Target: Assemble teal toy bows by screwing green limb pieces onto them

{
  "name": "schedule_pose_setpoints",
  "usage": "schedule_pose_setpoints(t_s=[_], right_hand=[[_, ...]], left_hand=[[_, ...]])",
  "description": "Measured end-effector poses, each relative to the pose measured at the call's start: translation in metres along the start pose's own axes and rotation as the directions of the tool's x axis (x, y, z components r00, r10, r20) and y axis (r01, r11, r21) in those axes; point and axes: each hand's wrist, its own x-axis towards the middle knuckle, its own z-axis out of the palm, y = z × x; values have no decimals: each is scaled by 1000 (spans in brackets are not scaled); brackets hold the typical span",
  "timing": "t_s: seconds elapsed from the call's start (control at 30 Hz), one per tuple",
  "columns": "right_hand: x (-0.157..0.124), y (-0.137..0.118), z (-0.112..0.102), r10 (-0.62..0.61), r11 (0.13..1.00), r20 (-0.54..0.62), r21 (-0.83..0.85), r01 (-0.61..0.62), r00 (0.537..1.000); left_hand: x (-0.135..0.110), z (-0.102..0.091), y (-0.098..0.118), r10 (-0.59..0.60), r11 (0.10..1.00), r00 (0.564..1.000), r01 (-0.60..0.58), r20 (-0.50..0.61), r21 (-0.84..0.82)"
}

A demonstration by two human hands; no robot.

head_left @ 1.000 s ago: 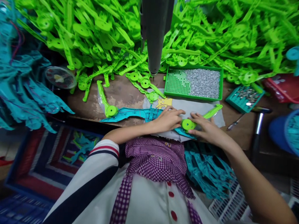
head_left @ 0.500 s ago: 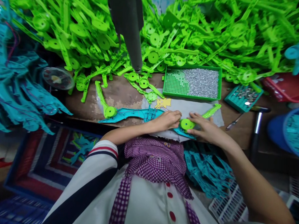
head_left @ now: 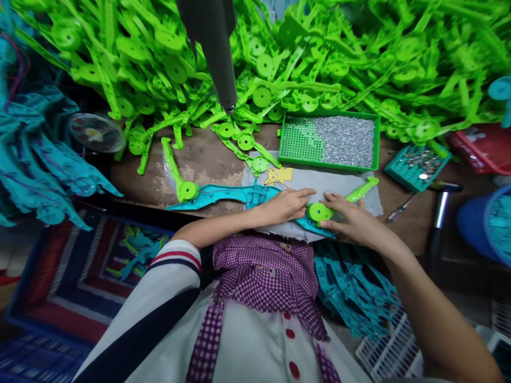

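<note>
- Left hand (head_left: pixel 287 206): center of the frame, over the blue part (head_left: pixel 225 194); fingers bent, index finger extended toward the right. Whether anything is pinched in the fingers cannot be told.
- Right hand (head_left: pixel 352 219): right of center; thumb and fingers apart, holding the disc end of the right green part (head_left: pixel 319 212) between them.
- Blue part: lies lengthwise along the near edge of the bench (head_left: pixel 209 163), across the middle of the frame; its center section is hidden by the left hand and forearm.
- Right green part: disc over the right end of the blue part; arm angled toward the upper right.
- Left green part (head_left: pixel 189 191): disc at the left end of the blue part; arm angled toward the upper left.
- Cloth (head_left: pixel 316 180): gray, with a yellow figure; spread under the right portion of the blue part.
- Driver (head_left: pixel 217 52): dark, tilted, top center; tip above the bench's far side.
- Tray (head_left: pixel 301 139): green, just beyond the cloth; small silvery pieces fill its right side.
- Box (head_left: pixel 404 179): teal, right of the tray, containing small metal pieces.
- Hammer (head_left: pixel 442 210): right of the frame, below the box.
- Heap (head_left: pixel 138 51): green parts, across the top of the frame.
</note>
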Motion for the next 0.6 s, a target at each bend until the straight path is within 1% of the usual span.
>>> schedule_pose_setpoints(t_s=[0.17,0.33,0.4,0.5,0.6], right_hand=[[1,0,-1,19,1000,14,-6,-19,1000],[1,3,0,-5,1000,-3,-8,5,1000],[1,3,1,-4,1000,1,-9,4,1000],[1,4,1,-5,1000,8,-3,5,1000],[1,5,1,-16,1000,-2,15,16,1000]], left_hand=[[0,-5,-2,5,995,1000,-7,-17,-103],[0,-5,-6,50,989,997,-59,-65,-137],[-1,-5,-7,67,990,996,-74,-60,-118],[-3,-4,-6,90,995,995,-91,-30,-42],[-5,-2,-4,90,996,996,-90,-17,15]])
